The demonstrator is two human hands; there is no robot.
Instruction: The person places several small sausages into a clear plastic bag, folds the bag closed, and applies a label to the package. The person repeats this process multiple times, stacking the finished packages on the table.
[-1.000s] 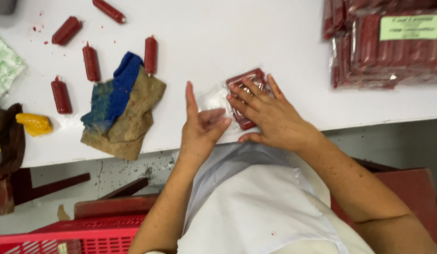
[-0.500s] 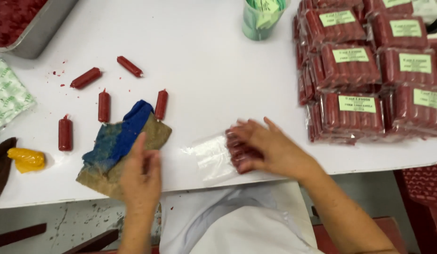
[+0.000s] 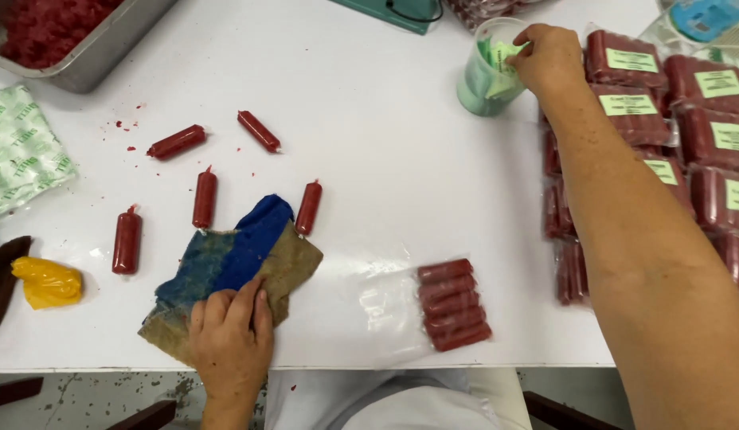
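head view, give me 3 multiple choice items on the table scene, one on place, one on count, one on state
1. Where does the left hand rest?
A. on the blue and brown cloth
B. on the metal tray
C. on the yellow bag

2. How many loose red sausages lie apart from any pack on the white table?
A. two
B. five
C. nine

3. What state is the clear bag of sausages near the table's front edge in?
A. held up in the air
B. lying flat, touched by neither hand
C. stacked on the labelled packs

Answers:
1. A, the fingers lie on the cloth's near corner.
2. B, five single sausages lie about the cloth.
3. B, the right hand is at the green cup, the left on the cloth.
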